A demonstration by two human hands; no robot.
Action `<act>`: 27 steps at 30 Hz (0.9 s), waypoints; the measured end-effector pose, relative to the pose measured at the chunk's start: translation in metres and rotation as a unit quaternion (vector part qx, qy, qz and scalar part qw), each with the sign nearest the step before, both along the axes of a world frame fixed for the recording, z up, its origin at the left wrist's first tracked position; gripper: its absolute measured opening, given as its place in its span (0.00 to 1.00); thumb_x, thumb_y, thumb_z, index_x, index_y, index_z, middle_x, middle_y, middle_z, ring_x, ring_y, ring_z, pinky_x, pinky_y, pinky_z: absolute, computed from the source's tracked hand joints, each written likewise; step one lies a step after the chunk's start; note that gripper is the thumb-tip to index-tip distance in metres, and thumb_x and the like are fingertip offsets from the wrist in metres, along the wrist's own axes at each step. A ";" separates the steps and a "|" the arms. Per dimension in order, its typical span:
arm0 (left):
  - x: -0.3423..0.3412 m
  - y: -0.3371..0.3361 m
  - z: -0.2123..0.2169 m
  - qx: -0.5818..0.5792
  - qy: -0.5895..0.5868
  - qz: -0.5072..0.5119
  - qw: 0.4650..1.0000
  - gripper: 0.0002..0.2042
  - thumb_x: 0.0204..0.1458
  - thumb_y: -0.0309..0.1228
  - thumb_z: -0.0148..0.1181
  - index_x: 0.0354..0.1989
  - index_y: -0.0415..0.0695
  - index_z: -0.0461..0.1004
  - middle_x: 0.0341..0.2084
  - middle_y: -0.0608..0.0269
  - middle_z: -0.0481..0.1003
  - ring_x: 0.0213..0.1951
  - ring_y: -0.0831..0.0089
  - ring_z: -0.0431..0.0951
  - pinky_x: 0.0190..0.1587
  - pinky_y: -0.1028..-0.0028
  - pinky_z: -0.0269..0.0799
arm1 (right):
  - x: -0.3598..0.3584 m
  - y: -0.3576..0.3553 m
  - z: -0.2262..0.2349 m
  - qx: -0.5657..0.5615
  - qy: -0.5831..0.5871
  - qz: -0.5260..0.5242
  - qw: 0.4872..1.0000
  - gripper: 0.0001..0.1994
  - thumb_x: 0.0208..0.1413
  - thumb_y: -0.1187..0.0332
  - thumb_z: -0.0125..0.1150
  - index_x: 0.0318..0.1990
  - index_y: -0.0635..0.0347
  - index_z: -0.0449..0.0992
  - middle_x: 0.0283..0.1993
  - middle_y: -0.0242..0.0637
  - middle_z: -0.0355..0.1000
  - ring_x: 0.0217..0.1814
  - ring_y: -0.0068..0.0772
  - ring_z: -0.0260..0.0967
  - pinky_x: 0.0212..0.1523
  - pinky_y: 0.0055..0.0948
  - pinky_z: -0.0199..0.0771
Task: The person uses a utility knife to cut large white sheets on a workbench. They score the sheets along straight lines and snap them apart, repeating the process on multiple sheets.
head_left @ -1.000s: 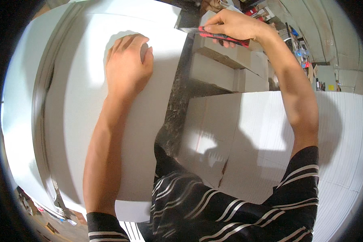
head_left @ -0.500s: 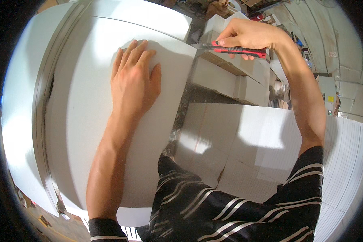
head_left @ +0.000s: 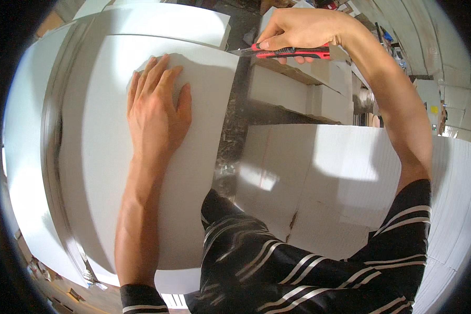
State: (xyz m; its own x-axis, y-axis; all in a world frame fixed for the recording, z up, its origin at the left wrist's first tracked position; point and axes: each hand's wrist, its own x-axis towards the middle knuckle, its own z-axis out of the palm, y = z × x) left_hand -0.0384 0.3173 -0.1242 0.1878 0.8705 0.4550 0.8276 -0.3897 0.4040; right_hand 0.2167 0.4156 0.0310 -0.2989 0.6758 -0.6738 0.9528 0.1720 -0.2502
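A red and black utility knife (head_left: 293, 53) is gripped in my right hand (head_left: 303, 31), with its blade out and pointing left. The blade tip is at the far right corner of a large white sheet (head_left: 191, 152); whether it touches the edge I cannot tell. My left hand (head_left: 159, 107) lies flat on this sheet with its fingers spread. Beyond a thin dark line along the far edge, another white panel (head_left: 167, 21) shows.
A grey metal rail (head_left: 52, 125) runs along the left side of the sheet. Right of a dark gap (head_left: 229, 136) stands a big stack of white boards (head_left: 345, 172). Open white boxes (head_left: 282, 86) stand beyond it, and clutter lines the far right.
My right hand with the utility knife has moved a little left and away from me in the view. My left hand stays flat on the sheet, which has shifted slightly left in view.
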 end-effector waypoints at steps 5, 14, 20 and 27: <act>0.002 -0.006 -0.016 -0.002 -0.004 -0.003 1.000 0.15 0.57 0.31 0.66 0.53 0.45 0.81 0.64 0.57 0.74 0.70 0.60 0.68 0.75 0.56 0.55 | 0.002 -0.006 -0.012 -0.038 -0.022 -0.011 0.999 0.17 0.69 0.59 0.54 0.49 0.60 0.83 0.29 0.32 0.78 0.18 0.22 0.71 0.16 0.22 0.70; 0.008 0.006 -0.011 0.030 -0.004 -0.023 0.999 0.14 0.56 0.29 0.66 0.51 0.43 0.81 0.60 0.50 0.76 0.68 0.54 0.70 0.74 0.53 0.57 | 0.010 -0.026 -0.107 -0.179 -0.155 0.081 0.968 0.14 0.60 0.64 0.59 0.33 0.70 0.78 0.24 0.39 0.75 0.19 0.30 0.71 0.18 0.33 0.73; 0.005 0.014 -0.022 0.016 -0.048 -0.022 0.998 0.11 0.58 0.28 0.64 0.48 0.41 0.82 0.55 0.49 0.80 0.65 0.51 0.74 0.69 0.54 0.65 | 0.077 -0.065 -0.189 -0.003 0.202 -0.304 0.931 0.14 0.63 0.64 0.65 0.44 0.70 0.76 0.35 0.43 0.78 0.29 0.32 0.74 0.30 0.34 0.76; 0.001 0.023 -0.012 -0.095 -0.205 0.013 0.974 0.11 0.65 0.31 0.59 0.48 0.38 0.82 0.50 0.50 0.83 0.57 0.57 0.81 0.61 0.60 0.74 | 0.029 -0.100 -0.202 0.085 0.538 -0.448 0.709 0.21 0.65 0.69 0.63 0.61 0.64 0.66 0.37 0.37 0.77 0.34 0.29 0.77 0.31 0.32 0.78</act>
State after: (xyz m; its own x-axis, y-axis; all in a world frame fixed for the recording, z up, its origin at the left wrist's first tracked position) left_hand -0.0373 0.3406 -0.1357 0.0015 0.9481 0.3178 0.5902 -0.2574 0.7651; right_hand 0.2458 0.3158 -0.1711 0.0234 0.9631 -0.2680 -0.0283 -0.2673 -0.9632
